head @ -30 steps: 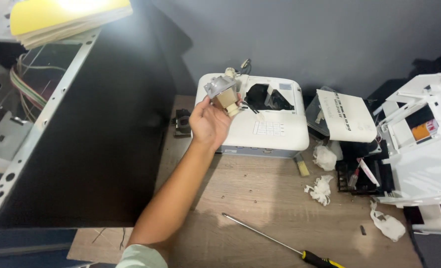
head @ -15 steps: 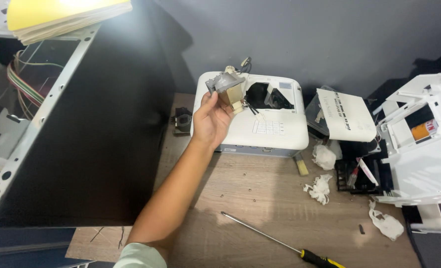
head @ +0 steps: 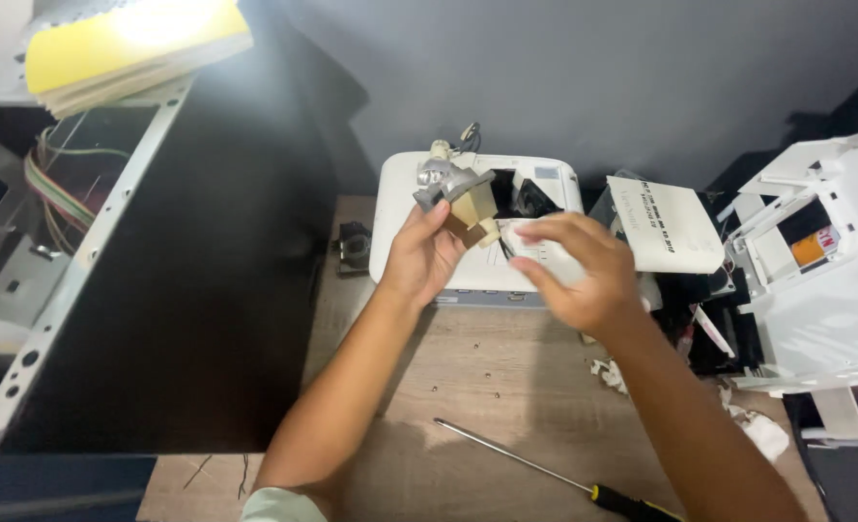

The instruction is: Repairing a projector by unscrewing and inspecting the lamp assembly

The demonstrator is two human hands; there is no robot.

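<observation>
Wooden tabletop (head: pixel 506 387) against dark grey wall; white projector (head: pixel 477 217) at back, top hatch open. Left hand (head: pixel 424 256) closed on lamp module (head: pixel 460 198), held above projector's top, near the open hatch. Right hand (head: pixel 579 271) empty, fingers loosely spread, hovering just beside module. Module judged light, rigid, fragile at the silvery reflector end; safest hold on the tan plastic housing, as now. Dark cabinet (head: pixel 207 290) crowds left side; white printer shell (head: pixel 825 290) and paper-wrapped part (head: pixel 666 222) crowd right. Open room toward near edge, apart from screwdriver (head: pixel 555 474) and paper scraps (head: pixel 608 372).
</observation>
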